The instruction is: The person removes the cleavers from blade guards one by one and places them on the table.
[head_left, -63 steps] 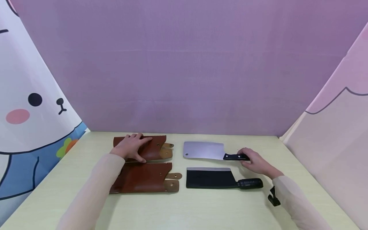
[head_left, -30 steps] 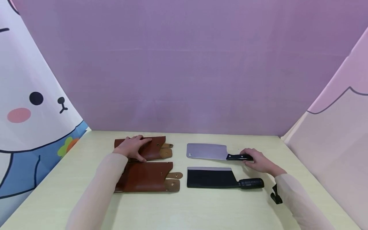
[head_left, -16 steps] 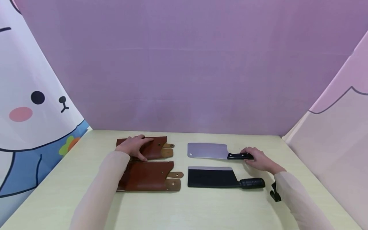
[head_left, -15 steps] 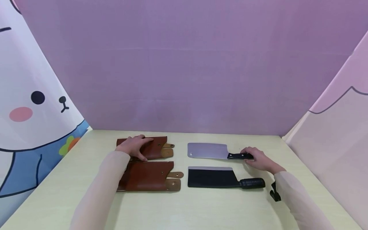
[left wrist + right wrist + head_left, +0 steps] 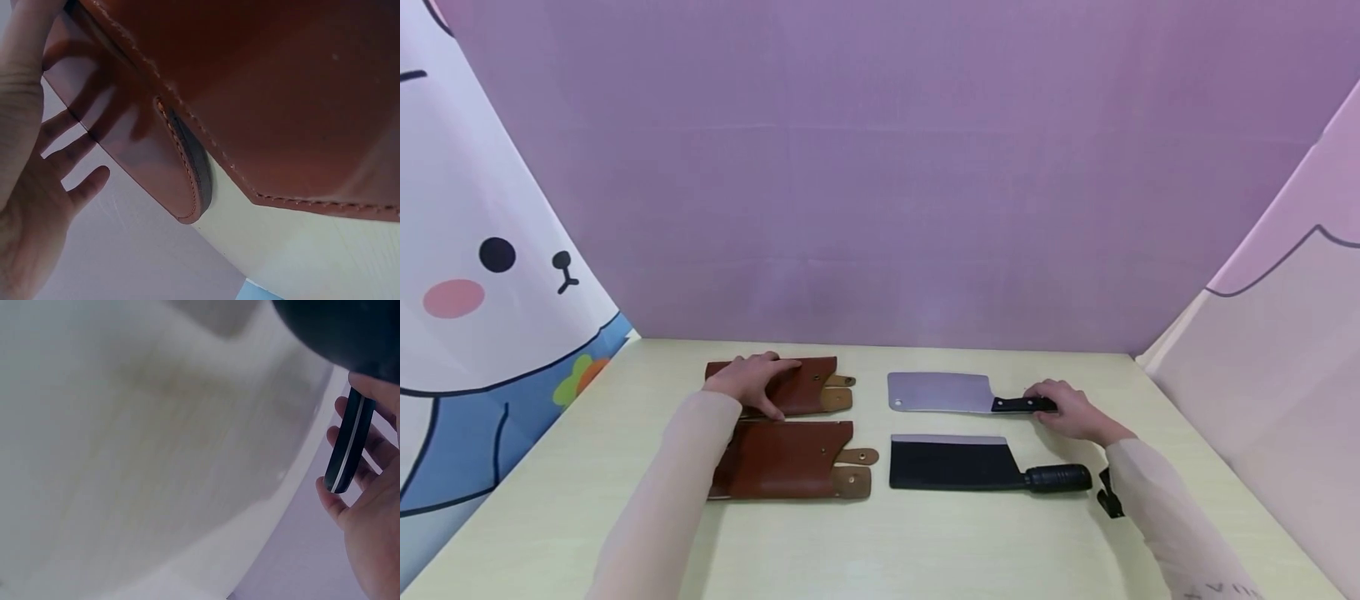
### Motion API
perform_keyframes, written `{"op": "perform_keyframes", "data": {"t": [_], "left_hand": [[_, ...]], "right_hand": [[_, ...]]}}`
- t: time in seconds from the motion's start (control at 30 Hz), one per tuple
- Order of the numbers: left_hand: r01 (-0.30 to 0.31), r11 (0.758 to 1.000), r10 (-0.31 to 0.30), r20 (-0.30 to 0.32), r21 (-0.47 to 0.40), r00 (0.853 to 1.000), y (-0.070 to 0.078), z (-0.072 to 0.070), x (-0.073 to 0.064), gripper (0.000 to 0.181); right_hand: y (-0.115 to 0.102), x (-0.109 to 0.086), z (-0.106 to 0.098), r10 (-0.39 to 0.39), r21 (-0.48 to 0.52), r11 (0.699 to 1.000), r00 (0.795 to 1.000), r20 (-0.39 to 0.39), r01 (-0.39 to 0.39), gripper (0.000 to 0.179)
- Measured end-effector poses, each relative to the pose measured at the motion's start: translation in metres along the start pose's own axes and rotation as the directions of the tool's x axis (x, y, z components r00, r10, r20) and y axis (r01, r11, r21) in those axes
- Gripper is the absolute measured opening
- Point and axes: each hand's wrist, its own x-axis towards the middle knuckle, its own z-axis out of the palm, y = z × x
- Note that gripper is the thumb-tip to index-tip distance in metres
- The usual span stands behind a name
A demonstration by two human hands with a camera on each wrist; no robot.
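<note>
My right hand (image 5: 1071, 412) grips the riveted black handle of a silver cleaver (image 5: 938, 392) at the table's back right. In the right wrist view, that cleaver handle (image 5: 348, 444) lies between thumb and fingers. My left hand (image 5: 747, 383) rests on the far brown leather knife sheath (image 5: 805, 387), fingers spread toward its back edge and thumb near its front edge. In front of it lies a second, larger brown sheath (image 5: 782, 460). Both sheaths have tan snap straps pointing right. A black-bladed cleaver (image 5: 955, 465) lies flat below the silver one, untouched.
The pale wooden table (image 5: 880, 542) ends at a purple wall panel (image 5: 880, 183). Printed cartoon panels close off both sides. A black wrist-camera mount (image 5: 1109, 494) hangs below the right sleeve, close to the black cleaver's handle. A dark rounded shape fills the right wrist view's upper corner, unidentifiable.
My right hand has shifted slightly left with the silver cleaver over the last half second. The left hand and both sheaths have barely moved.
</note>
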Motion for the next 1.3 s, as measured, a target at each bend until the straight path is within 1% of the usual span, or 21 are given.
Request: {"op": "perform_keyframes", "data": {"t": [0.33, 0.6, 0.97, 1.3], "left_hand": [[0.008, 0.998, -0.006, 0.040, -0.063, 0.999, 0.0023, -0.0008, -0.0021, 0.092], [0.021, 0.997, -0.015, 0.078, -0.073, 0.997, 0.0054, -0.0032, -0.0032, 0.089], [0.005, 0.998, 0.001, 0.088, -0.065, 0.996, 0.0067, -0.0044, -0.0034, 0.088], [-0.007, 0.997, 0.013, 0.081, -0.071, 0.997, 0.0061, -0.0034, -0.0030, 0.087]], "right_hand": [[0.0024, 0.0022, 0.0025, -0.003, -0.001, 1.000, 1.000, 0.008, 0.003, 0.025], [-0.0005, 0.0015, 0.0042, -0.003, -0.011, 1.000, 1.000, 0.000, 0.003, 0.025], [0.0021, 0.0023, 0.0076, 0.008, -0.027, 1.000, 1.000, -0.006, -0.008, 0.025], [-0.0003, 0.0017, 0.0084, 0.020, -0.010, 1.000, 1.000, -0.010, -0.020, 0.026]]}}
